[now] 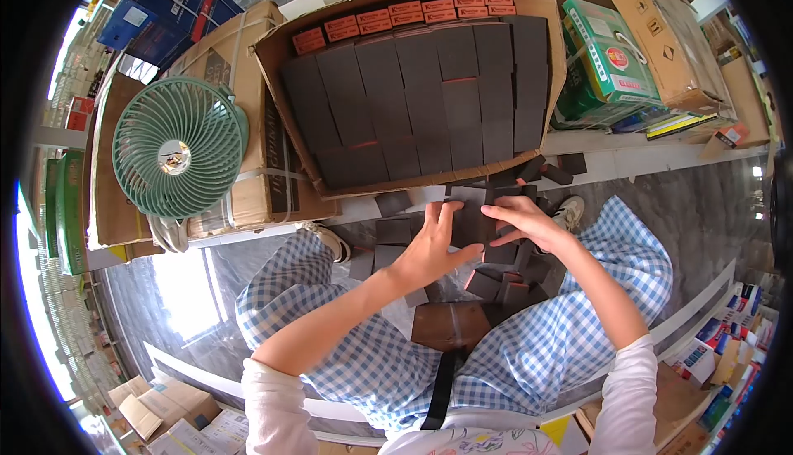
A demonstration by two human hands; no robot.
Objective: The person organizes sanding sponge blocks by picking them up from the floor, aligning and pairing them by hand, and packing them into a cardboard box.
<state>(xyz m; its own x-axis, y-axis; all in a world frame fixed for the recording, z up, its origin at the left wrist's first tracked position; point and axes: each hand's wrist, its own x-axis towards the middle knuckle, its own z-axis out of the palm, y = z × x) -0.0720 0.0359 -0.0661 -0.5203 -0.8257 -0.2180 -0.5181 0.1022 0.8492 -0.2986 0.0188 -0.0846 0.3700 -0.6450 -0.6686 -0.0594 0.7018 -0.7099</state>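
Both hands meet at a dark box (471,217) just below the near edge of a large open carton (326,193). My left hand (435,244) is at its left side, fingertips on its upper part and thumb stretched toward the right. At its right side my right hand (522,218) has its fingers curved against the box. Rows of dark boxes (421,83) fill the carton, with small orange-ended boxes (405,15) along its far side. Several loose dark boxes (392,230) lie on the floor around and below my hands.
A green fan (180,148) stands on a carton (277,158) at left. Green boxes (607,50) and brown cartons (669,42) are at right. Below my hands, a brown box (448,325) lies between my legs. Shelved goods (735,323) line the lower right.
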